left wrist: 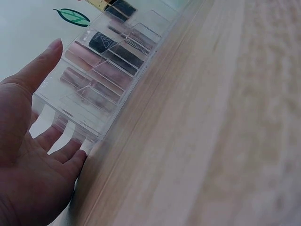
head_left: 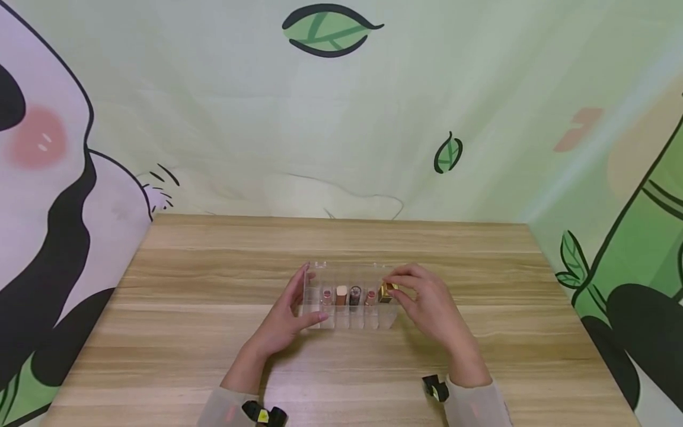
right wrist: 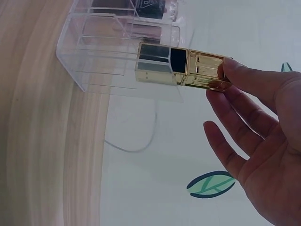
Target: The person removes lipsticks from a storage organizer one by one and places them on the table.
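A clear lipstick organizer (head_left: 347, 273) stands on the table, with several lipsticks upright in a row of compartments. At its left end, my left hand (head_left: 285, 320) holds it, thumb on the front side and fingers around the end and back. My right hand (head_left: 432, 302) pinches the gold top of a square gold-and-black lipstick (right wrist: 202, 66) between thumb and fingers. The lower part of that lipstick is inside the right end compartment. Beside it stand a pinkish lipstick (head_left: 370, 298), a dark lipstick (head_left: 354, 295), a brown lipstick with a pale top (head_left: 341, 295) and another pinkish one (head_left: 327, 297).
The wood-grain table (head_left: 187, 332) extends around the organizer on every side. Behind it hangs a pale green backdrop (head_left: 240, 118) printed with leaves and panda shapes. Black straps with small devices (head_left: 264, 414) sit at both wrists.
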The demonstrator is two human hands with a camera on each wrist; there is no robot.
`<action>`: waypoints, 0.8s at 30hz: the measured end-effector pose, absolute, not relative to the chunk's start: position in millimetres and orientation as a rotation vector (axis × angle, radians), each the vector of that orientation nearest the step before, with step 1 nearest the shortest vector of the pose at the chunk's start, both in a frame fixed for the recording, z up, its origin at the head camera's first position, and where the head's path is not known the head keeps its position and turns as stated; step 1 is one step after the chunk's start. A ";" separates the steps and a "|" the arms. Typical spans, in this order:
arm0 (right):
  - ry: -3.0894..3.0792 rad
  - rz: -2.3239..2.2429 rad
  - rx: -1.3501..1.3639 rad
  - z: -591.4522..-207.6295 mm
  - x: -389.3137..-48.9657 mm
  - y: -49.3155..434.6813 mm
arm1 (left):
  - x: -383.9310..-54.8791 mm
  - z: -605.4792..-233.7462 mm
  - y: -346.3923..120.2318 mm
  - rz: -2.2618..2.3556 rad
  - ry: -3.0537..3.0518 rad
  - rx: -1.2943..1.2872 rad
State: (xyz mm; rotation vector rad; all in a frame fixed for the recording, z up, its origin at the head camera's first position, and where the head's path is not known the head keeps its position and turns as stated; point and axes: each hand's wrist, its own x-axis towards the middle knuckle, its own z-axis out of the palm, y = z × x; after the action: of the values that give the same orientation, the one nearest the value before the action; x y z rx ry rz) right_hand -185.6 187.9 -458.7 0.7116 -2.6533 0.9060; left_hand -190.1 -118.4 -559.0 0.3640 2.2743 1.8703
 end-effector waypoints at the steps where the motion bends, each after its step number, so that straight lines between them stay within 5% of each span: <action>1: -2.650 0.911 0.711 -458.1 -185.4 188.4 | -190.0 -558.8 -118.2 1.872 2.271 0.363; 24: -2.473 0.961 0.700 -450.4 -182.9 192.3 | -189.4 -556.7 -118.8 1.852 2.281 0.353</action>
State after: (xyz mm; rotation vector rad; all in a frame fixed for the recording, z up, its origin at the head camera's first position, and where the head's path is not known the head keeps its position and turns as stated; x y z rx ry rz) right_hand -182.9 192.3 -450.4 0.7001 -2.4733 0.9610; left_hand -189.4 -118.8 -556.7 0.3526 2.2807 1.8520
